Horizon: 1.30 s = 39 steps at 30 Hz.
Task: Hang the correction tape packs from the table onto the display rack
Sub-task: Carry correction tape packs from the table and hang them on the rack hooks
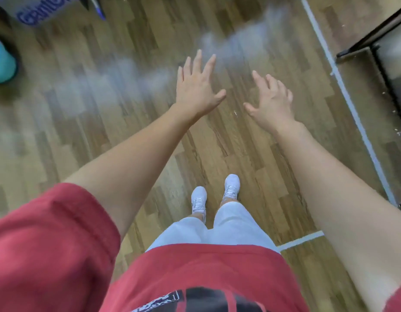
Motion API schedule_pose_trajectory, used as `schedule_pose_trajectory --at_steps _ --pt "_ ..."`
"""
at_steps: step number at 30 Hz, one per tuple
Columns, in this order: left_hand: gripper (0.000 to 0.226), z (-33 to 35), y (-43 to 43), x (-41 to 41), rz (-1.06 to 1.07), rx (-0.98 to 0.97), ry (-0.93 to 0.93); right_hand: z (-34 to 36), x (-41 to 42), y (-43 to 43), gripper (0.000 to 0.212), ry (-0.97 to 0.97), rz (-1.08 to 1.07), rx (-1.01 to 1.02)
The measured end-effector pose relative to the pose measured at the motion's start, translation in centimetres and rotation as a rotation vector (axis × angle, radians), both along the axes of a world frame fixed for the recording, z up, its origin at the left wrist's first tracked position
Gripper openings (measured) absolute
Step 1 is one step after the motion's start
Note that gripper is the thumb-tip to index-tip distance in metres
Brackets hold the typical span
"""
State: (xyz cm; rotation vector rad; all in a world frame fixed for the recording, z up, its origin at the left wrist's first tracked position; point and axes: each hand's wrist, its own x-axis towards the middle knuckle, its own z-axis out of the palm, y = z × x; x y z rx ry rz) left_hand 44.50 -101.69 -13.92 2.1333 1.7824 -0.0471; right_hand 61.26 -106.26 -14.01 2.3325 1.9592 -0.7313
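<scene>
The wooden floor (217,154) fills the view, crossed by a white line (343,86) at the right. A person in a red shirt (195,273) stands over it. A teal object (1,61) sits far left. The left hand (196,86) and right hand (272,102) are outstretched, fingers spread wide, holding nothing. No correction tape packs, tabletop or rack are in view.

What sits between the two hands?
Nothing held: between left hand and right hand, the head view shows only bare wood floor.
</scene>
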Motion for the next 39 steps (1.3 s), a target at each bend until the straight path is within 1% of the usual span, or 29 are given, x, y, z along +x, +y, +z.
schedule_pose_trajectory --at_steps 7,12,16,20,24,31,39 --pt "0.078 -0.3 4.4 -9.8 0.327 -0.002 0.014 -0.8 -9.3 9.7 0.073 0.000 0.299 0.008" --pt "0.077 1.0 8.7 -13.7 0.504 0.024 0.016 -0.1 -13.4 16.6 0.072 -0.019 0.468 0.050" --pt "0.077 2.1 12.5 -16.7 0.602 0.052 0.025 1.0 -17.0 22.5 0.071 -0.017 0.548 0.087" --pt "0.077 2.6 17.1 -20.3 0.664 0.080 0.035 2.0 -21.0 28.3 0.071 -0.014 0.604 0.117" --pt "0.078 3.3 23.5 -24.8 0.702 0.123 0.033 3.0 -25.4 34.7 0.070 -0.033 0.634 0.166" --pt "0.076 6.9 35.7 -32.0 0.670 0.223 0.000 6.3 -32.0 46.3 0.068 -0.009 0.604 0.238" --pt "0.076 9.6 48.3 -36.9 0.631 0.269 0.011 8.9 -37.0 59.2 0.069 -0.044 0.595 0.314"
